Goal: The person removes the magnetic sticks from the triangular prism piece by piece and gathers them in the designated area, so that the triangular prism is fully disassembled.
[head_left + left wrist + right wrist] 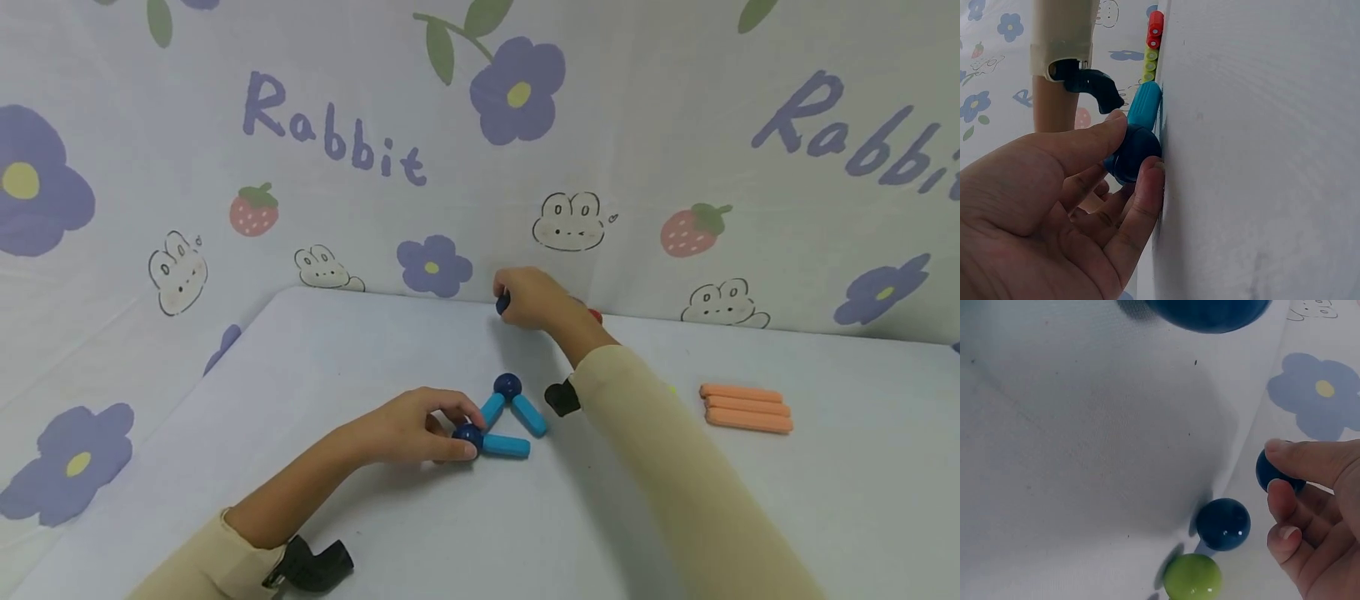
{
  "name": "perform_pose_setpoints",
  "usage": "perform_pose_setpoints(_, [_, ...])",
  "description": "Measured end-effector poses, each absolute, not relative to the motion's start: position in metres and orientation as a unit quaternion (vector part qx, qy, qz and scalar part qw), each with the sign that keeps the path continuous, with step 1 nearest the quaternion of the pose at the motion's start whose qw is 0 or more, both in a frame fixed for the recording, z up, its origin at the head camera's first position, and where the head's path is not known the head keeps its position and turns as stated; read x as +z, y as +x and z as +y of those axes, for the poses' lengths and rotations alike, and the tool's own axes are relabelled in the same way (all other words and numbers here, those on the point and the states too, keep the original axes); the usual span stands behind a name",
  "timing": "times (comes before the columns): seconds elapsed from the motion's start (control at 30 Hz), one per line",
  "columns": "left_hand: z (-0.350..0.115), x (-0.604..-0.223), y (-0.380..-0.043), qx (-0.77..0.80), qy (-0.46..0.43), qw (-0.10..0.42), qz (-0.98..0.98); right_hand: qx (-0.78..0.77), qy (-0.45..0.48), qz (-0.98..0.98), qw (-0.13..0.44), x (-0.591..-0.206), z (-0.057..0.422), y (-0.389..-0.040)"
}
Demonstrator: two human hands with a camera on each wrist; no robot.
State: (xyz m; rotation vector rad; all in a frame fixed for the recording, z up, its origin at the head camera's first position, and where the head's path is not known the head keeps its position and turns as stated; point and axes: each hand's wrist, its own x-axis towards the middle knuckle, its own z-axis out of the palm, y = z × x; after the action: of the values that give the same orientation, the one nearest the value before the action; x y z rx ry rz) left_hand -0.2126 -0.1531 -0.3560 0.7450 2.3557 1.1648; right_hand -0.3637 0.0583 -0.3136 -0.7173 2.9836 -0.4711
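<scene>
My left hand point(420, 427) pinches a dark blue ball point(1132, 155) between thumb and fingers, low over the white table. A light blue stick point(507, 446) extends right from that ball, and a second light blue stick point(492, 410) slants up to another dark blue ball point(507, 386). From this upper ball a third light blue stick point(530, 415) slopes down to the right. At the table's back edge, my right hand point(534, 298) pinches a separate dark blue ball point(1277, 470). Close to it in the right wrist view sit one more blue ball point(1223, 524) and a green ball point(1192, 577).
Orange sticks point(748, 408) lie side by side at the right. Red sticks point(1155, 28) and yellow-green sticks point(1150, 64) line up farther off in the left wrist view. Something red point(596, 316) peeks out behind the right forearm. A patterned cloth point(480, 183) hangs behind the table.
</scene>
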Motion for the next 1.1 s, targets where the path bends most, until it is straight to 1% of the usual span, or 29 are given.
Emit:
perform_pose_setpoints(0.23, [-0.1528,-0.3577,-0.214,0.418,0.273,0.203,0.842,-0.134,-0.204,0.969,0.025,-0.3203,0.0539,-0.3704])
perform_pose_setpoints(0.4, [-0.1522,-0.3588,-0.2131,0.421,0.273,0.205,0.84,-0.109,-0.193,0.974,0.041,-0.3228,0.0535,-0.3674])
perform_pose_setpoints(0.53, [-0.152,-0.3588,-0.2126,0.42,0.274,0.205,0.841,-0.108,-0.187,0.975,0.044,-0.3218,0.0547,-0.3625])
perform_pose_setpoints(1.0, [-0.153,-0.3568,-0.2122,0.411,0.27,0.193,0.849,-0.128,-0.187,0.972,0.056,-0.3232,0.056,-0.3668])
perform_pose_setpoints(1.1, [-0.1534,-0.3573,-0.2124,0.412,0.269,0.194,0.849,-0.128,-0.2,0.97,0.047,-0.3193,0.0595,-0.3655])
